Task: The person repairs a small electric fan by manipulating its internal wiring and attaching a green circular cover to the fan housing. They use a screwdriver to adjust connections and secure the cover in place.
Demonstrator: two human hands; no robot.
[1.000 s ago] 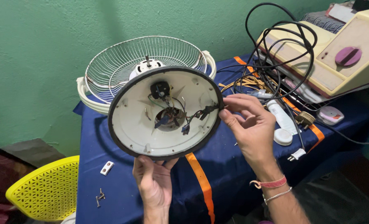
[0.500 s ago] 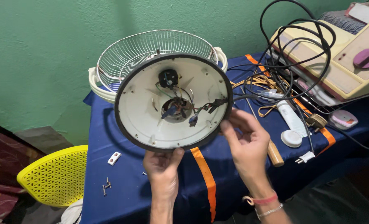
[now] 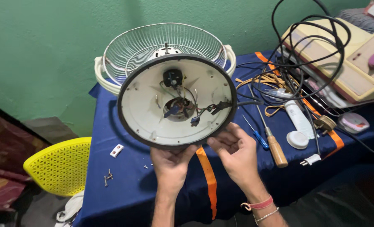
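I hold a round cream fan base (image 3: 145, 105) with a black rim, tilted up so its open underside faces me. Inside it sit a black switch block, a central motor hub and loose wires (image 3: 203, 112). My left hand (image 3: 170, 162) grips the bottom rim from below. My right hand (image 3: 236, 151) holds the lower right rim, fingers curled at its edge. A black power cord (image 3: 248, 102) leaves the base on the right. Behind the base stands a white wire fan guard (image 3: 132, 50).
A table with a blue cloth (image 3: 132, 185) carries a wooden-handled screwdriver (image 3: 275, 149), a small blue screwdriver (image 3: 258, 136), a white tube (image 3: 296, 115), a white lid, a plug (image 3: 311, 159), tangled cords, small screws and a white clip (image 3: 117, 150). A beige machine (image 3: 346, 71) sits far right. A yellow chair (image 3: 60, 166) stands left.
The view has shifted, so the base sits further right and lower in frame. My right hand slid from the wires at the right rim down to the lower right rim.
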